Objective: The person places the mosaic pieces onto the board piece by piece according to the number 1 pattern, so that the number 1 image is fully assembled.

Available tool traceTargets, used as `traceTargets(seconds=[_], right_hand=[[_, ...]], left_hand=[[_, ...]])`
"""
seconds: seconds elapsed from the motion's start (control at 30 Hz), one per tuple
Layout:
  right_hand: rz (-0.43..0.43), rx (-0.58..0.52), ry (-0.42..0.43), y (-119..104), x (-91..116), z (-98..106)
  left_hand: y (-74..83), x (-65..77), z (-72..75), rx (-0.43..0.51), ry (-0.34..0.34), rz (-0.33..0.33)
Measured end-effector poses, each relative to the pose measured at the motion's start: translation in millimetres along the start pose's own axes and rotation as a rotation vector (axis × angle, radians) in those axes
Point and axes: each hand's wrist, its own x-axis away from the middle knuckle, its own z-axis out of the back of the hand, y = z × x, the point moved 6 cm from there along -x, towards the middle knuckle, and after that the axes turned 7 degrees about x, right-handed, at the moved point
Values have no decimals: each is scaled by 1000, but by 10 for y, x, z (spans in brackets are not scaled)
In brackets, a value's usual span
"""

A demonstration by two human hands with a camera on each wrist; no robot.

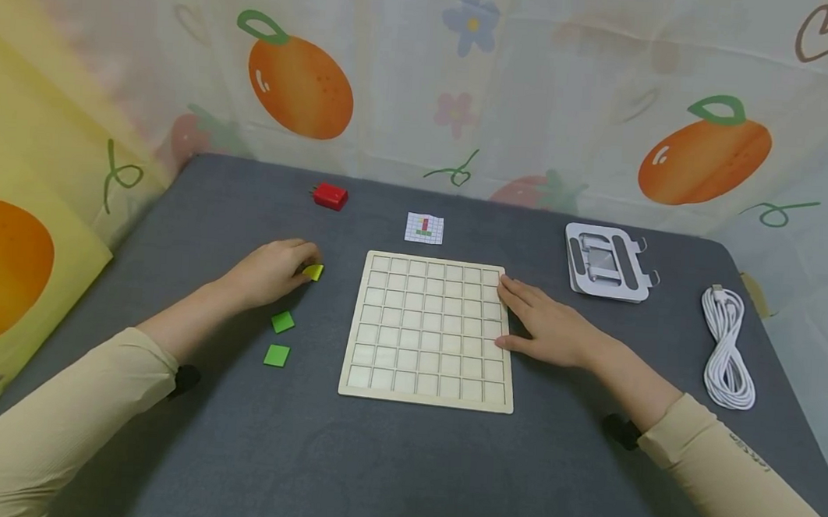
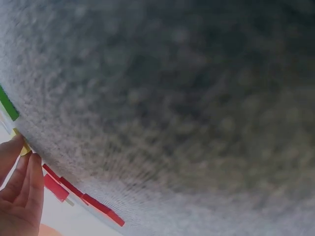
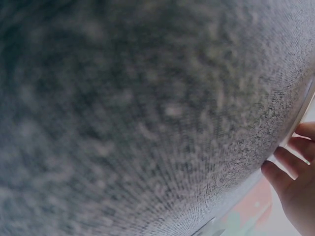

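Yellow tile [image 1: 313,272]: 1 pc., at fingertips of L hand [image 1: 273,271], L of board [image 1: 429,331], near its upper L corner; contact w/ table [image 1: 389,468] can't tell.
L hand, state: thumb vs. fingertips, pinched on yellow tile; fingers close tog. in L wrist view.
R hand [image 1: 551,324]: well spread, thumb apart fr. fingers; fingertips + thumb touch board's R edge; no grip.
Hands, rel.: well apart, board btw.
Board: pale, gridded, flat on table; squares bare.
Green tiles [image 1: 277,355]: 2 pcs., flat, apart, L of board, nearer person than yellow tile.
Red tiles [image 2: 98,205]: several, in a row beyond L hand, L wrist view; exact no. unclear.
Card [image 1: 424,228]: gridded, red/green marks, just beyond board.
Red item [image 1: 330,196]: far L, beyond L hand.
Stand [image 1: 607,262]: white, folded, beyond R hand.
Cable [image 1: 728,349]: white, bundled, far R.
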Motion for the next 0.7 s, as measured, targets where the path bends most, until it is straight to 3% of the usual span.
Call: traceTargets(seconds=[0.37, 0.7], right_hand=[[-4, 3, 1, -2, 4, -18], [0, -1, 10, -5, 15, -5]], left_hand=[[52, -44, 6, 52, -9, -4], [308, -172, 4, 130, 30, -34]])
